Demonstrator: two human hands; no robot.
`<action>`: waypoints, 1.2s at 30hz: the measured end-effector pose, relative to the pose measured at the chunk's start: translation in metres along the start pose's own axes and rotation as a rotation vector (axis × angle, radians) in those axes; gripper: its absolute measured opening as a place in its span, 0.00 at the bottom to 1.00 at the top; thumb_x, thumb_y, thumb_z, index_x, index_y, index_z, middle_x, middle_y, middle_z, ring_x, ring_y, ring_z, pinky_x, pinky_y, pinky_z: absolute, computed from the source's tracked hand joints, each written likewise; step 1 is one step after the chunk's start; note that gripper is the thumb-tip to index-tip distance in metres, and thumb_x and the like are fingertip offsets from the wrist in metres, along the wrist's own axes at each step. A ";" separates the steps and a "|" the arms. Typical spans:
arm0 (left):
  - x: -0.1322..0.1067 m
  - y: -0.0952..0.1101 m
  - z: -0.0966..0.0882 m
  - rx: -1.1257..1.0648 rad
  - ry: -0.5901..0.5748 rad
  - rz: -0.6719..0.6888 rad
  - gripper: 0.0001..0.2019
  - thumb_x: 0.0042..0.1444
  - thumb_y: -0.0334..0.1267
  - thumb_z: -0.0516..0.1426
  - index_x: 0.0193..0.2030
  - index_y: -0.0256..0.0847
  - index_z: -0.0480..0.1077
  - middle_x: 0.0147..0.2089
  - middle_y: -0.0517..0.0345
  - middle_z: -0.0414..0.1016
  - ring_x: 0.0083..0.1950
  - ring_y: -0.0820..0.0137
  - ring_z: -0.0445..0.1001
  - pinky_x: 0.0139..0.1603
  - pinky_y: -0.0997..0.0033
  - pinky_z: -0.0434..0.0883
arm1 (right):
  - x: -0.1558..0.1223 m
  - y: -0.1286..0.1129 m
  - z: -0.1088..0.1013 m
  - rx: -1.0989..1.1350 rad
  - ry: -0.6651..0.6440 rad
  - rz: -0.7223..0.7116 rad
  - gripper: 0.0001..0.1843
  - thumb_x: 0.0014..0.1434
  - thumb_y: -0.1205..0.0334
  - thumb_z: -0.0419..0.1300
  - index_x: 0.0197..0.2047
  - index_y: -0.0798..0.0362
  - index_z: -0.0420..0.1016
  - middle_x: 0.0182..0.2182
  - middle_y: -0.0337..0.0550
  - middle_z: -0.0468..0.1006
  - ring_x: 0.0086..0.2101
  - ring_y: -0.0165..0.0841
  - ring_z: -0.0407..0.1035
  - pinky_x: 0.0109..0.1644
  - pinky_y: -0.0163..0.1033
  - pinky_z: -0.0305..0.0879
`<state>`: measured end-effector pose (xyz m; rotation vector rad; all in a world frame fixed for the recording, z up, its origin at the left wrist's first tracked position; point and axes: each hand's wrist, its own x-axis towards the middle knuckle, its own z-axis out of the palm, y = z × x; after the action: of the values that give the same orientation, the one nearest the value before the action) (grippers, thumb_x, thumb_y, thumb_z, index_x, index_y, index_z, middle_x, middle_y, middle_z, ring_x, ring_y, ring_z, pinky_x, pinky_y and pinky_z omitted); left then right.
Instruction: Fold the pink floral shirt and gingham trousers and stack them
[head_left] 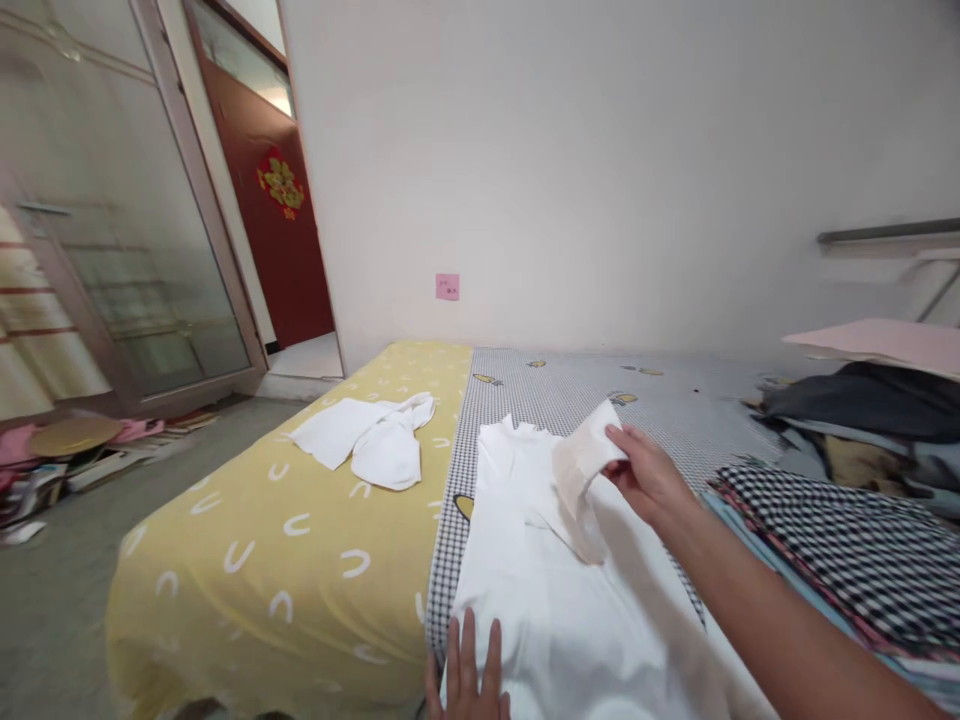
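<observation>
A white shirt (517,560) lies spread over the checked part of the bed, its collar end toward the wall. My right hand (637,470) pinches a white fabric flap, which looks like a sleeve (581,465), and holds it raised above the shirt. The lower end of that flap hangs onto the shirt's upper body. Near the bottom of the view my left hand (474,670) rests with spread fingers on the shirt's left edge; the wrist is out of view. Whether the shirt is fully flat under my right forearm is hidden.
A crumpled white cloth (382,435) lies on the yellow bedspread (247,580) to the left. Folded checked fabric (847,550) and a pile of dark clothes (862,415) stand at the right. A pink note (448,287) sticks to the wall. Books and other items lie on the floor, far left.
</observation>
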<state>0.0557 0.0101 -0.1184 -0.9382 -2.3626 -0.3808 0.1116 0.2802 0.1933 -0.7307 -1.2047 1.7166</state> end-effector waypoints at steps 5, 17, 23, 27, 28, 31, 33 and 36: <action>0.000 0.001 -0.005 -0.021 -0.009 0.000 0.41 0.53 0.32 0.56 0.71 0.64 0.49 0.70 0.57 0.66 0.70 0.55 0.64 0.61 0.44 0.65 | -0.038 0.080 -0.051 -0.157 0.148 0.069 0.23 0.35 0.50 0.72 0.31 0.50 0.69 0.20 0.31 0.71 0.18 0.27 0.62 0.20 0.33 0.63; 0.010 0.007 -0.044 -0.087 -0.048 -0.004 0.35 0.59 0.44 0.59 0.72 0.61 0.52 0.73 0.55 0.61 0.72 0.54 0.61 0.65 0.41 0.63 | -0.056 0.155 -0.099 -0.684 0.170 -0.100 0.28 0.48 0.34 0.57 0.37 0.50 0.72 0.32 0.43 0.79 0.33 0.42 0.73 0.36 0.42 0.68; 0.011 0.005 -0.065 -0.097 -0.130 0.040 0.35 0.63 0.50 0.56 0.74 0.58 0.46 0.77 0.55 0.51 0.74 0.54 0.56 0.66 0.44 0.65 | -0.061 0.149 -0.100 -0.759 0.175 -0.124 0.27 0.48 0.35 0.55 0.36 0.51 0.73 0.31 0.45 0.79 0.34 0.44 0.72 0.41 0.45 0.66; 0.013 0.004 -0.076 -0.116 -0.151 0.040 0.33 0.65 0.51 0.54 0.74 0.60 0.45 0.77 0.54 0.52 0.74 0.54 0.56 0.65 0.41 0.67 | -0.063 0.145 -0.097 -0.752 0.189 -0.105 0.27 0.46 0.35 0.56 0.36 0.51 0.72 0.30 0.45 0.79 0.34 0.44 0.71 0.41 0.46 0.65; 0.013 0.004 -0.078 -0.118 -0.154 0.043 0.33 0.65 0.51 0.54 0.73 0.60 0.46 0.76 0.54 0.53 0.74 0.54 0.57 0.65 0.41 0.67 | -0.063 0.145 -0.096 -0.757 0.200 -0.095 0.27 0.45 0.35 0.56 0.35 0.51 0.72 0.30 0.45 0.78 0.34 0.44 0.70 0.41 0.46 0.65; 0.013 0.005 -0.081 -0.115 -0.159 0.055 0.32 0.66 0.51 0.53 0.73 0.59 0.46 0.76 0.54 0.53 0.74 0.54 0.58 0.65 0.41 0.68 | -0.062 0.146 -0.096 -0.758 0.213 -0.063 0.27 0.44 0.36 0.56 0.36 0.51 0.72 0.29 0.45 0.78 0.33 0.44 0.70 0.41 0.47 0.64; 0.014 0.006 -0.082 -0.101 -0.144 0.057 0.31 0.66 0.51 0.52 0.73 0.59 0.46 0.76 0.55 0.54 0.74 0.53 0.57 0.65 0.40 0.69 | -0.062 0.147 -0.096 -0.745 0.213 -0.051 0.27 0.44 0.36 0.56 0.36 0.51 0.72 0.30 0.45 0.78 0.33 0.44 0.70 0.42 0.48 0.65; 0.014 0.007 -0.084 -0.072 -0.116 0.070 0.31 0.66 0.49 0.52 0.73 0.58 0.48 0.76 0.54 0.53 0.74 0.52 0.56 0.65 0.38 0.68 | -0.064 0.147 -0.096 -0.760 0.216 -0.039 0.27 0.44 0.37 0.56 0.37 0.50 0.71 0.31 0.46 0.78 0.34 0.44 0.70 0.43 0.48 0.65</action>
<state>0.0858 -0.0154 -0.0426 -1.1004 -2.4266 -0.3965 0.1718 0.2429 0.0206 -1.2860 -1.7067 1.0793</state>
